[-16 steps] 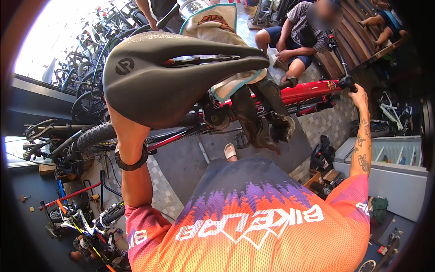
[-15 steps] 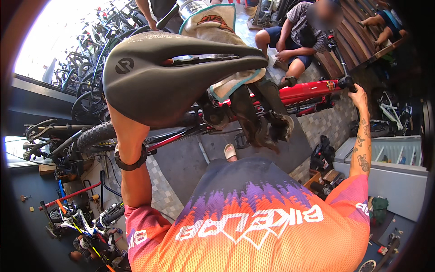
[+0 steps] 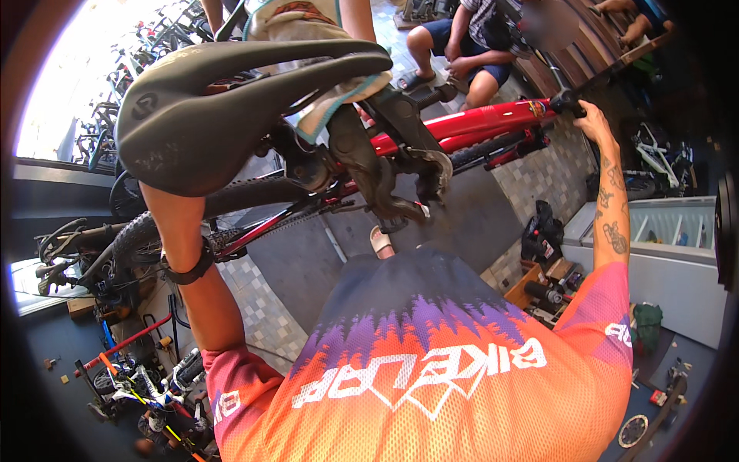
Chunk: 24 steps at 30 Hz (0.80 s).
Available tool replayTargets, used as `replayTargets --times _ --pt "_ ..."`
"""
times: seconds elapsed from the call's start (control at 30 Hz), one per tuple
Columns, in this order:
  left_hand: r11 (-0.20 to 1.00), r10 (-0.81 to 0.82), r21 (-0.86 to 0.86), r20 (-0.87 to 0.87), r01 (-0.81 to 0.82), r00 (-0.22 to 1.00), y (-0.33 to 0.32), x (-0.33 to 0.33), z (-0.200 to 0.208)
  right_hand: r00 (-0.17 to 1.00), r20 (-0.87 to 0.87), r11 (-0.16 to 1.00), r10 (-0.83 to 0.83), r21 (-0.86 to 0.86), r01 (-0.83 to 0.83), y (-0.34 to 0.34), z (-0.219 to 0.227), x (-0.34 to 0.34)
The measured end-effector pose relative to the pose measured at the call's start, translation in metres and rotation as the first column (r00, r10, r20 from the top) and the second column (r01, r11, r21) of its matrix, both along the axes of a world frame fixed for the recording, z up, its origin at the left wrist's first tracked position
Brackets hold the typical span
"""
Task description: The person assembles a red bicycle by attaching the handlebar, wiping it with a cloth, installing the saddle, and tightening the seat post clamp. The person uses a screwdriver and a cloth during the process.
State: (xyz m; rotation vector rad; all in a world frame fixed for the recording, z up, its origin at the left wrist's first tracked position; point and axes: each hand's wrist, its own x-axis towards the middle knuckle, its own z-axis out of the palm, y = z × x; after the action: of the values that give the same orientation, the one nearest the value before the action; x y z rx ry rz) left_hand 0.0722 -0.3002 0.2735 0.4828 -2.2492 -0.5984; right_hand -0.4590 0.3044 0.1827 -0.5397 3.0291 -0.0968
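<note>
A black bicycle saddle [image 3: 223, 115] fills the upper left. My left forearm runs up behind it, so my left hand and its fingers are hidden; the wristband [image 3: 192, 262] shows below. The saddle belongs to a bicycle with a red frame [image 3: 485, 122], lying across the view. At the frame's front end, my right hand [image 3: 593, 122] is closed around the dark handlebar [image 3: 568, 102] near the stem. A black clamp with jaws [image 3: 377, 165] stands beside the frame, a pale cloth [image 3: 296, 35] next to it. Whether the jaws grip anything, I cannot tell.
A person [image 3: 477, 54] sits ahead beside a wooden bench [image 3: 600, 50]. Another person's arm [image 3: 358, 19] reaches in by the cloth. Many bicycles [image 3: 115, 100] crowd the far left. A white chest [image 3: 662, 269] and a box of parts [image 3: 531, 289] stand right.
The saddle, clamp and red frame have shifted left and slightly up in view, my hands moving with them. Another person's bare arm now shows beside the cloth.
</note>
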Motion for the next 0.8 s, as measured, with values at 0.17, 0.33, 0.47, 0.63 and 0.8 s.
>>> replayTargets --times 0.17,0.33,0.47,0.63,0.8 --pt "0.995 0.094 -0.028 0.050 -0.093 0.994 0.003 0.009 -0.001 0.999 -0.041 0.999 0.016 0.033 -0.014 -0.007 0.000 -0.004" --pt "0.925 0.110 -0.374 0.099 -0.066 0.989 0.002 0.013 0.002 0.991 -0.127 0.994 0.041 0.102 -0.028 -0.012 -0.012 -0.016" --pt "0.997 0.060 0.050 0.028 -0.062 0.998 0.001 0.014 0.000 0.988 -0.120 0.989 0.097 0.120 -0.082 -0.012 -0.016 -0.024" --pt "0.993 0.114 -0.042 0.048 -0.112 0.992 -0.009 0.021 -0.009 0.992 -0.107 0.989 0.061 0.139 -0.046 -0.014 -0.014 -0.023" --pt "0.940 0.204 -0.306 0.145 -0.153 0.968 -0.021 0.029 -0.012 0.992 -0.115 0.984 0.051 0.177 -0.030 -0.017 -0.012 -0.015"
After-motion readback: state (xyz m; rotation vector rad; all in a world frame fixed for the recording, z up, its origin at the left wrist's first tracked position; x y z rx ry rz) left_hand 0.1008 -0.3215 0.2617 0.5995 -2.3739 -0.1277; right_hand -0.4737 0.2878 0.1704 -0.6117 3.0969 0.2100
